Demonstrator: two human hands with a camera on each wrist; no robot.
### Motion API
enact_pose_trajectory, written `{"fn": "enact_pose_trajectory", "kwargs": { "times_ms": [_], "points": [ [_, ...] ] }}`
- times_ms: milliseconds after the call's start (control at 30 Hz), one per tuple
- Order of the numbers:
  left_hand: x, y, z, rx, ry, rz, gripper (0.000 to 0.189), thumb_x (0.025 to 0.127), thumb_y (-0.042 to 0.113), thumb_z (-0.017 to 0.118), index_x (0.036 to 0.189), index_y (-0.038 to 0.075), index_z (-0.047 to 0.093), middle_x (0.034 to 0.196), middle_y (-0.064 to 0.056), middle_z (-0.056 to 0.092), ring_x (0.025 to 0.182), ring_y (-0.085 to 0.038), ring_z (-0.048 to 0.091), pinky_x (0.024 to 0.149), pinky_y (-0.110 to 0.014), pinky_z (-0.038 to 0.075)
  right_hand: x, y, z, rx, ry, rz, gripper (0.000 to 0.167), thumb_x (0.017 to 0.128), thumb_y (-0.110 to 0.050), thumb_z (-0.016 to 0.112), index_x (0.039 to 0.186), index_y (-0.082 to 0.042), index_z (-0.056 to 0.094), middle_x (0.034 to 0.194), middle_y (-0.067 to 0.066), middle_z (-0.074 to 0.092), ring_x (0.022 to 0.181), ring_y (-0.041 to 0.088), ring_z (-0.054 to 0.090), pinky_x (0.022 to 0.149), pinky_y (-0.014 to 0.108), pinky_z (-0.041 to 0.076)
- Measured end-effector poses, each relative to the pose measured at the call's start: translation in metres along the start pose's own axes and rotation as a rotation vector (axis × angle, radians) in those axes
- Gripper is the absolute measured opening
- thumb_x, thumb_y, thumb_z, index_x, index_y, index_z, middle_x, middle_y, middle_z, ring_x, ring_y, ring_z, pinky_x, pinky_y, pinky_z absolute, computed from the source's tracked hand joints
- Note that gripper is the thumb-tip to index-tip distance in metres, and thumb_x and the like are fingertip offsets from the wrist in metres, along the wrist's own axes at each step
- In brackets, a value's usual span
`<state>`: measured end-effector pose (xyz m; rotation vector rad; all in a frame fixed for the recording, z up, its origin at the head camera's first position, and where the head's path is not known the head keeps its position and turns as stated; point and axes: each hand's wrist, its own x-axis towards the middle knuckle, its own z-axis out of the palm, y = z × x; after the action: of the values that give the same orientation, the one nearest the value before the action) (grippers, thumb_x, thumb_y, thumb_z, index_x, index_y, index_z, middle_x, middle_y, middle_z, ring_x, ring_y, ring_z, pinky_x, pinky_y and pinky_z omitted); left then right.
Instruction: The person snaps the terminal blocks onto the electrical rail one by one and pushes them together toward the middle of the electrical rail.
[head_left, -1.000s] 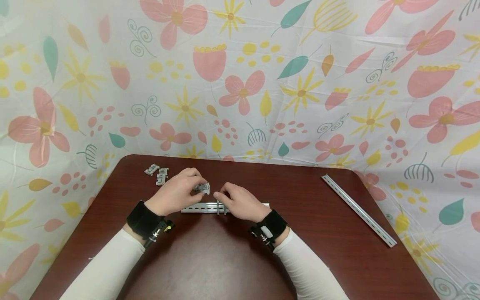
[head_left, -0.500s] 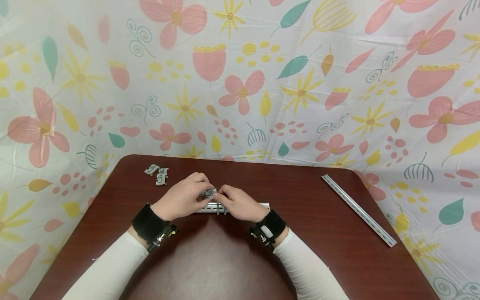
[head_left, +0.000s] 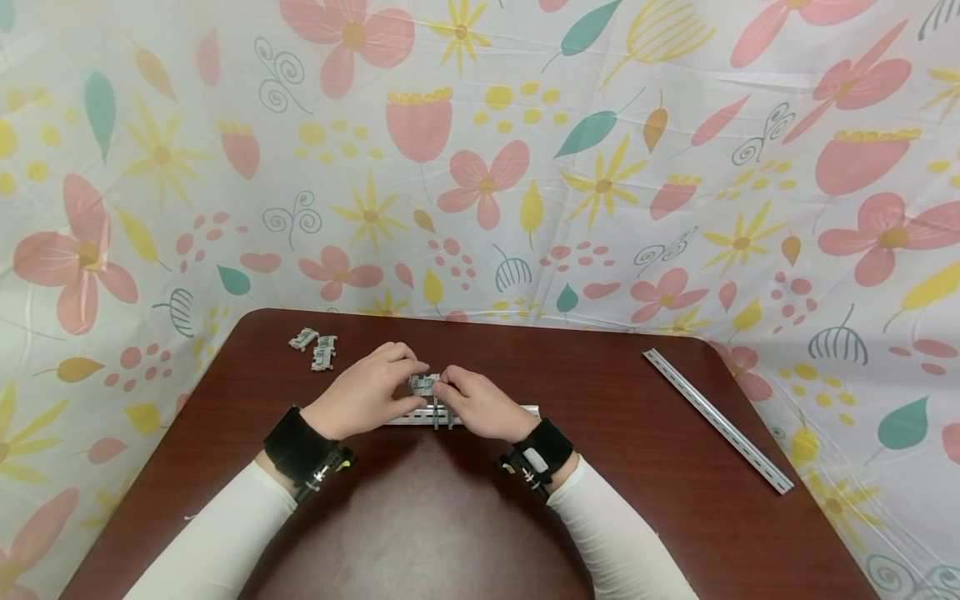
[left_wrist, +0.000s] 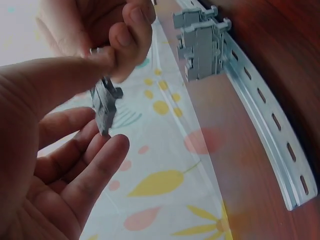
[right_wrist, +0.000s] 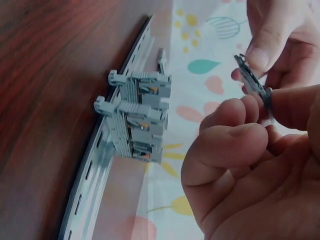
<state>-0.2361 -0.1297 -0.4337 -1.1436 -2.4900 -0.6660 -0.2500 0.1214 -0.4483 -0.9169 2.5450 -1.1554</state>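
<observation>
My right hand [head_left: 480, 404] pinches one end of a grey DIN-rail terminal block [head_left: 425, 384] between thumb and fingers, above the rail. Beside it, my left hand [head_left: 363, 392] has its thumb and fingers spread around the block's other end. In the left wrist view the block [left_wrist: 104, 107] hangs slightly blurred between the left thumb and the spread fingers. Just below lies a slotted metal DIN rail [head_left: 405, 415], partly hidden by the hands. Two grey terminal blocks [right_wrist: 132, 125] stand upright on it, side by side with a small gap.
Several loose terminal blocks [head_left: 324, 353] lie at the back left of the brown table [head_left: 585, 367]. A second metal rail [head_left: 716, 421] lies slanted on the right side. Behind the table hangs a flower-patterned cloth [head_left: 480, 167].
My left hand has moved right, bringing the block to my right hand. Its fingers have since spread, leaving more of the block showing, and the right fingers now pinch its end.
</observation>
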Motion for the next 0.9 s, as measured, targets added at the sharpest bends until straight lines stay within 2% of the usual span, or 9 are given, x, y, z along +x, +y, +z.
{"fn": "enact_pose_trajectory", "kwargs": {
  "times_ms": [133,233,367,500,667,900],
  "points": [
    [-0.001,-0.007,-0.004,-0.096,-0.037,-0.126,0.067,0.088,0.033,0.099,0.14,-0.001,0.073,0.117,-0.006,0.067,0.102,-0.017,0.065,0.087,-0.035,0.059,0.0,0.003,-0.004,0.034,0.049,0.0,0.034,0.122,-0.035,0.048,0.104,-0.007,0.06,0.084,0.001,0.052,0.069,0.017,0.049,0.068,0.032,0.041],
    [-0.002,-0.014,-0.004,-0.177,-0.062,-0.223,0.072,0.088,0.038,0.098,0.143,-0.001,0.07,0.117,-0.003,0.069,0.104,-0.017,0.069,0.091,-0.039,0.06,-0.001,0.005,-0.005,0.078,0.081,0.003,0.032,0.122,-0.035,0.047,0.106,-0.009,0.058,0.084,0.002,0.052,0.068,0.018,0.047,0.068,0.032,0.04],
    [-0.004,-0.022,0.0,-0.276,-0.09,-0.316,0.061,0.096,0.042,0.091,0.14,0.004,0.074,0.116,-0.002,0.072,0.105,-0.016,0.07,0.091,-0.04,0.06,0.0,0.005,-0.005,0.12,0.136,-0.001,0.03,0.122,-0.034,0.048,0.108,-0.008,0.057,0.085,0.009,0.055,0.069,0.02,0.05,0.069,0.033,0.041],
    [-0.004,-0.022,0.002,-0.362,-0.085,-0.384,0.044,0.104,0.043,0.081,0.134,0.011,0.078,0.116,0.003,0.076,0.101,-0.015,0.07,0.087,-0.039,0.059,0.002,0.004,-0.004,0.13,0.194,-0.019,0.028,0.121,-0.032,0.049,0.108,-0.008,0.057,0.086,0.014,0.059,0.074,0.021,0.055,0.071,0.034,0.043],
    [-0.002,-0.016,0.002,-0.44,-0.046,-0.4,0.031,0.109,0.042,0.074,0.125,0.016,0.081,0.111,0.005,0.077,0.09,-0.022,0.067,0.08,-0.038,0.056,0.003,0.005,-0.002,0.126,0.221,-0.028,0.025,0.121,-0.031,0.051,0.108,-0.011,0.058,0.084,0.007,0.057,0.075,0.02,0.056,0.072,0.034,0.044],
    [-0.002,-0.009,0.001,-0.487,0.005,-0.385,0.013,0.112,0.028,0.072,0.111,0.02,0.083,0.097,0.0,0.076,0.078,-0.022,0.065,0.072,-0.034,0.054,0.001,0.006,0.001,0.14,0.208,-0.032,0.027,0.121,-0.032,0.051,0.11,-0.009,0.059,0.084,0.002,0.053,0.072,0.021,0.052,0.07,0.033,0.042]
  ]
}}
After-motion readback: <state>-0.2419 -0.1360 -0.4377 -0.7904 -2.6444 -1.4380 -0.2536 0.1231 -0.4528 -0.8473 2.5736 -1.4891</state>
